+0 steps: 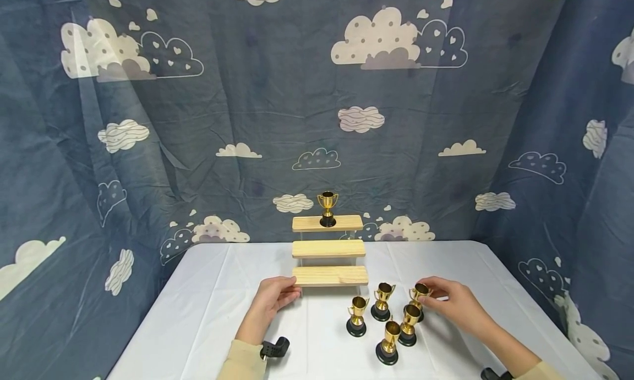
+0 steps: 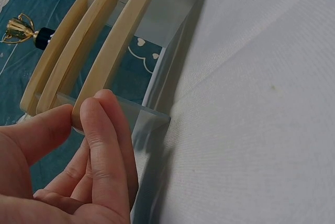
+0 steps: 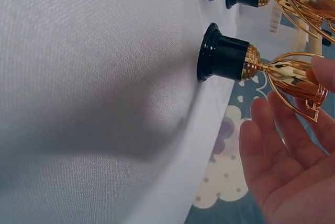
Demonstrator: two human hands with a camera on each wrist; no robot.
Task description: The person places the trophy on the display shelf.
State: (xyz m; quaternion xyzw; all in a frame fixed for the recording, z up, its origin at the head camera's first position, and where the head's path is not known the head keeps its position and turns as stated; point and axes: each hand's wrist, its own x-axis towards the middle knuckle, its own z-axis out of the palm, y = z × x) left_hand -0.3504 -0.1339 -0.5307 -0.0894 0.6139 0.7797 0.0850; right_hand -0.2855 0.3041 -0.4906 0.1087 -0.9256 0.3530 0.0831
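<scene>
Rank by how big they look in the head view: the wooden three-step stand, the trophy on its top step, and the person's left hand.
1. Wooden three-step stand, clearly largest.
2. Left hand, though it sits nearer the camera than the stand, which inflates it.
3. Top-step trophy, smallest and farthest back.

glossy gold trophies (image 1: 381, 302) on shiny black bases; pale matt wood steps (image 1: 329, 249); white woven tablecloth (image 1: 208, 314).

White-clothed table (image 1: 208, 308), stepped stand (image 1: 329, 276), trophies (image 1: 386, 314)

Staged recording booth: cloud-print backdrop (image 1: 317, 94), draped table (image 1: 198, 292).
</scene>
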